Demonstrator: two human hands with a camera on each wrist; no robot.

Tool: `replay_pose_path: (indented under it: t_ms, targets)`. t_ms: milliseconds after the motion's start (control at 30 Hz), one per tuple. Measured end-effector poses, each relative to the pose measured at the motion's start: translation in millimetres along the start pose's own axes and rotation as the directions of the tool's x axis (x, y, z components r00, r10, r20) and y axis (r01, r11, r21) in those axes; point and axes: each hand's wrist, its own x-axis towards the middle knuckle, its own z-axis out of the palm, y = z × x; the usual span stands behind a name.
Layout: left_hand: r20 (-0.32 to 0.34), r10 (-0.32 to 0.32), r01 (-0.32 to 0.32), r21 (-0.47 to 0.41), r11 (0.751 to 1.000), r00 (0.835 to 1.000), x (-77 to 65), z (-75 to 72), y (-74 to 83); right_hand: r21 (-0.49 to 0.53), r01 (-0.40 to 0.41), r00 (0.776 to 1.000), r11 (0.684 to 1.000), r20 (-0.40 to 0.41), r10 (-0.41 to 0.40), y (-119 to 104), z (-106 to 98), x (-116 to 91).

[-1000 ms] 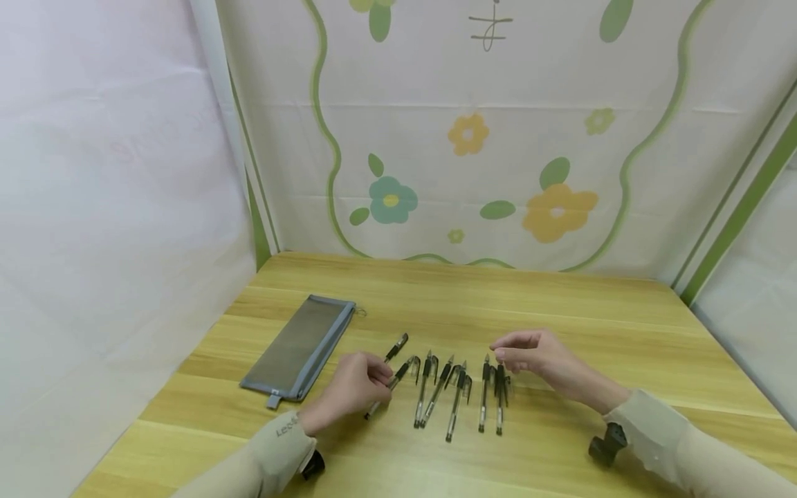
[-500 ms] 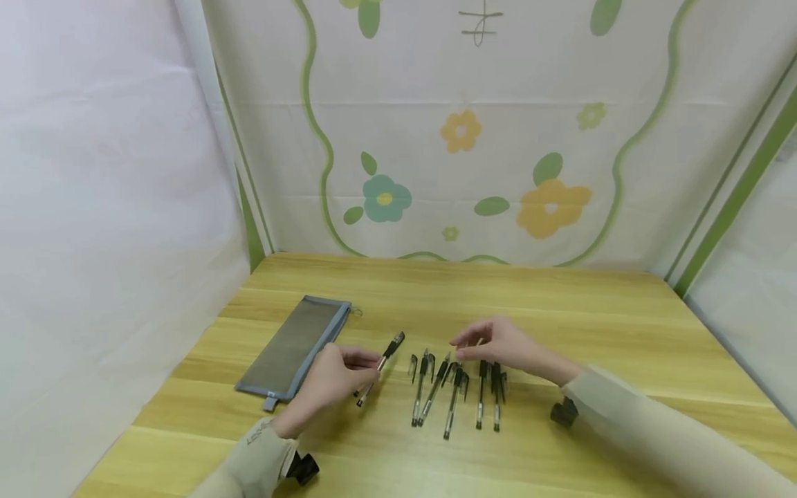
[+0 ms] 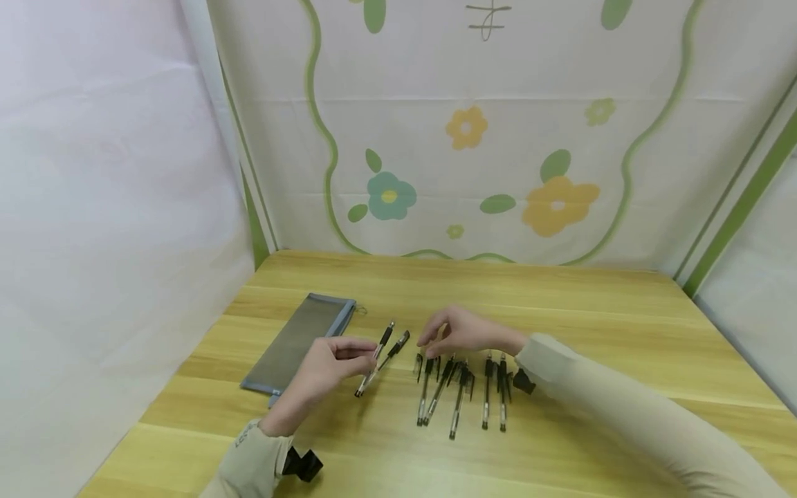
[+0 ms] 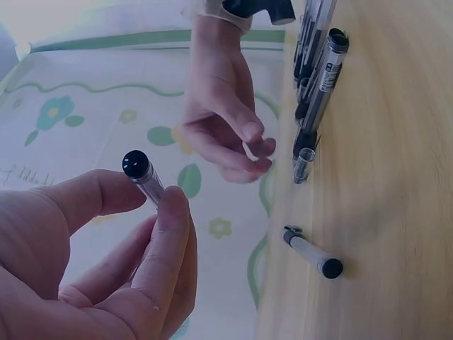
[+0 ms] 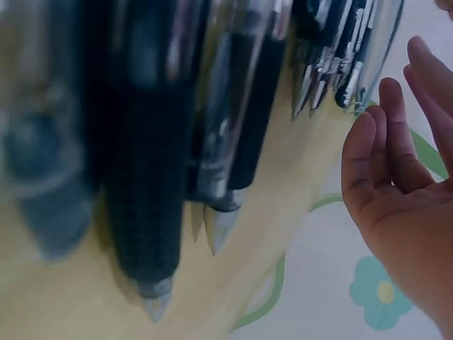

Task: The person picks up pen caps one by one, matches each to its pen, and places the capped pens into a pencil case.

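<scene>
In the head view my left hand (image 3: 330, 366) pinches an uncapped gel pen (image 3: 385, 337) between thumb and fingers, above the table. The left wrist view shows that pen's black end (image 4: 134, 164). A capped pen (image 3: 398, 344) lies just beyond it on the wood. My right hand (image 3: 463, 330) hovers over the left end of a row of pens, fingers loosely bent, holding nothing that I can see. Just below its fingertips a loose clear cap (image 3: 418, 366) lies beside the leftmost pen (image 3: 424, 394). In the right wrist view, black pen grips (image 5: 148, 184) fill the left side.
Several uncapped pens with clear caps beside them, such as one pen (image 3: 457, 404), lie side by side near the table's middle. A grey mesh zip pouch (image 3: 289, 346) lies left, partly behind my left hand. A flower-printed cloth (image 3: 467, 173) hangs behind the wooden table (image 3: 560, 297).
My left hand has lifted the uncapped pen from the table, leaving the loose cap behind. My right hand has moved left along the row, from the rightmost pens to that cap.
</scene>
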Motion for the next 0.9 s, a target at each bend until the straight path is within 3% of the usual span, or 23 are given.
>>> replay_pose_path:
  t_ms: [533, 900]
  targets:
    - [0.019, 0.003, -0.002, -0.031, 1.0, 1.0, -0.7, 0.7, 1.9, -0.149, 0.023, 0.997, 0.989, 0.074, -0.012, 2.3, -2.1, 23.2]
    - [0.038, 0.001, 0.0, -0.046, 0.999, 0.999, -1.1, 1.5, 2.1, -0.125, 0.026, 0.989, 0.992, 0.148, -0.008, 7.2, 2.8, 28.2]
